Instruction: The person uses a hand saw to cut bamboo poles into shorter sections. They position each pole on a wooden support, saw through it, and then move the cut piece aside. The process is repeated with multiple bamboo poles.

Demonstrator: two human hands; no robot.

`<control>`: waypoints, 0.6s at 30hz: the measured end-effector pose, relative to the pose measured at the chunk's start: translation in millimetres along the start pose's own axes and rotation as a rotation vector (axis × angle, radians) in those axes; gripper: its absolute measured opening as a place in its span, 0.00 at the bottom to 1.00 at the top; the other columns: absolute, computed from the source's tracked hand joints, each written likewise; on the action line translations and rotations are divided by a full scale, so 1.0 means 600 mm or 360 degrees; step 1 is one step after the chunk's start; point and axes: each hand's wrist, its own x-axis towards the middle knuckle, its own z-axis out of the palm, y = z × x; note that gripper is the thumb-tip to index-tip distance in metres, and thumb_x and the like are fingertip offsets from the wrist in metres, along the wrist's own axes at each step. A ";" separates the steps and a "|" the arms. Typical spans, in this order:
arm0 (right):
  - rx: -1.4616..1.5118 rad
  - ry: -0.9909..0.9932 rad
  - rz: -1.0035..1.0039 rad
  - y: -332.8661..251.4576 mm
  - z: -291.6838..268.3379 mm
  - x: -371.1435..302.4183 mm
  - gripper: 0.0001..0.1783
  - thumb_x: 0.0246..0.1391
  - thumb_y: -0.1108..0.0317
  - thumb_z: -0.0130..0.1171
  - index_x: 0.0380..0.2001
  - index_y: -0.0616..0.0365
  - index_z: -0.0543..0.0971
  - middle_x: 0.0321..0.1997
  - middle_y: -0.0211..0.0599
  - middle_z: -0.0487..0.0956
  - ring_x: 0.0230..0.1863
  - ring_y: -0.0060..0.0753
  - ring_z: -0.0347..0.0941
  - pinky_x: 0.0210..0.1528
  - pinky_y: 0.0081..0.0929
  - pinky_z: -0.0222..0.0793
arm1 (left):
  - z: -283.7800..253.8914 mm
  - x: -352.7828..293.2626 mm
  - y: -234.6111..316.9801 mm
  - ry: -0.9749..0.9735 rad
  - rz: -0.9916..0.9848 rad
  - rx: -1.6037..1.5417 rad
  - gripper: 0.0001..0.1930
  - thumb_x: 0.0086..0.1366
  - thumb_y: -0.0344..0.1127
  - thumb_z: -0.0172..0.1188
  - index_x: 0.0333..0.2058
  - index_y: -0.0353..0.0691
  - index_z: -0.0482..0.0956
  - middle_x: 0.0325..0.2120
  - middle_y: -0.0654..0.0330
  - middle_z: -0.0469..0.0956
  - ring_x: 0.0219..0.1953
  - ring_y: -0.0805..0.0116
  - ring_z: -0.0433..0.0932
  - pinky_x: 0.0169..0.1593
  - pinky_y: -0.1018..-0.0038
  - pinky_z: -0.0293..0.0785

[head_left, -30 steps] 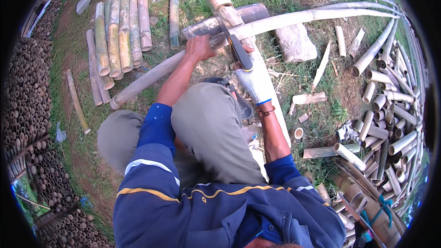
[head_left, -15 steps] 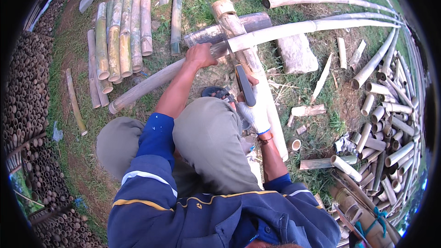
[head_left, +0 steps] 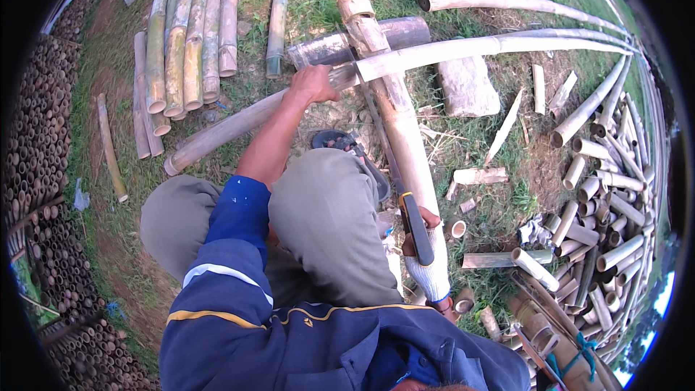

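My bare left hand [head_left: 313, 85] is closed around a long pale bamboo pole [head_left: 441, 53], just left of where a saw blade meets it. My right hand [head_left: 428, 264], in a white knitted glove with bare fingertips, grips the black and yellow handle of a hand saw [head_left: 415, 228]. The saw's long thin blade runs up from the handle to the pole. Under the pole lies a thicker peeled bamboo log [head_left: 399, 134], propped on a dark crosswise log [head_left: 407, 29]. My knee is bent close to the near side of the pole.
Several cut bamboo lengths [head_left: 175, 58] lie side by side at the upper left. A flat stone [head_left: 468, 87] sits under the pole. Short offcuts [head_left: 615, 246] are heaped at the right, and stacked bamboo [head_left: 43, 123] lines the left edge. More long poles [head_left: 507, 2] extend to the upper right.
My right hand has drawn the saw back toward my body, so more of the blade shows. My left hand stays on the pole. The view has shifted slightly.
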 end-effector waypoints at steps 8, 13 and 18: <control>-0.0275 0.0155 -0.0436 -0.071 0.108 0.332 0.32 0.56 0.77 0.63 0.66 0.58 0.73 0.50 0.50 0.83 0.50 0.51 0.82 0.55 0.40 0.77 | -0.009 -0.020 0.017 0.0145 0.0017 0.0010 0.42 0.50 0.48 0.80 0.66 0.45 0.82 0.54 0.46 0.88 0.60 0.48 0.86 0.66 0.55 0.81; -0.0373 0.0039 -0.0389 -0.007 0.052 0.148 0.35 0.56 0.80 0.61 0.68 0.61 0.71 0.55 0.51 0.82 0.52 0.47 0.82 0.60 0.39 0.77 | -0.014 -0.011 -0.001 0.0008 0.0022 -0.0051 0.45 0.50 0.49 0.81 0.69 0.46 0.80 0.59 0.45 0.85 0.62 0.48 0.84 0.68 0.55 0.80; 0.0113 0.0043 0.0210 0.035 0.005 -0.049 0.27 0.67 0.76 0.57 0.69 0.60 0.69 0.45 0.29 0.74 0.40 0.17 0.74 0.42 0.14 0.72 | -0.001 -0.017 0.006 -0.0006 0.0004 -0.0031 0.46 0.50 0.50 0.81 0.69 0.46 0.79 0.59 0.44 0.85 0.63 0.47 0.84 0.68 0.55 0.80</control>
